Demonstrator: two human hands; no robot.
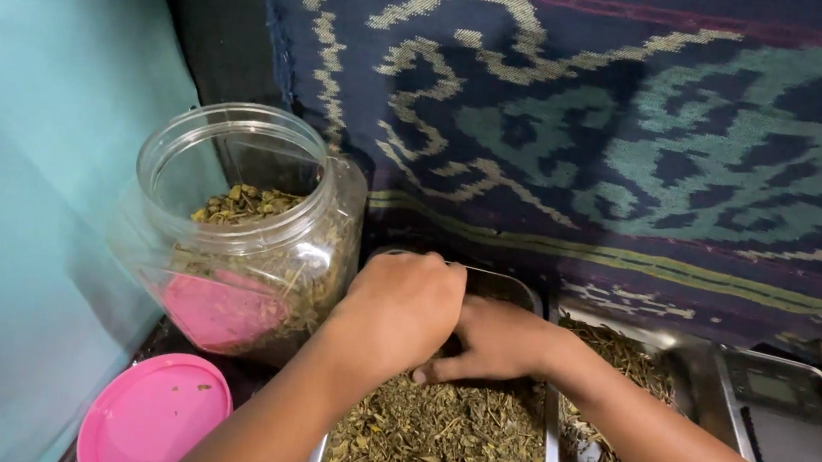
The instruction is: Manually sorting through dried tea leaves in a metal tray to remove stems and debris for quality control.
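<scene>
Hands meet at the far end of the metal tray (551, 445), in the lower middle of the frame. My left hand (402, 306) sits knuckles up, fingers curled downward into the dried herb flakes (441, 445); the fingertips are buried or hidden behind the back of the hand, so I cannot tell whether it is clenched on a pinch of flakes or merely pressing into them. My right hand (492, 344) lies flatter, palm down, coming in from the right and tucked partly under the left; one fingertip shows at its lower left edge, resting on the flakes, and again I cannot tell if anything is gripped. Both forearms rise from the bottom edge, the left from lower centre, the right from the lower right corner, and converge toward the tray's far end.

The tray runs with its long axis from the bottom of the frame upward, away from me, and the flakes fill it loosely.

Just left of the hands stands a clear plastic jar (240, 235), upright, mouth open, part-filled with the same flakes. Its pink lid (152, 417) lies flat at lower left. A digital scale (786, 408) sits at right. A patterned woven cloth (592, 128) hangs across the upper frame.
</scene>
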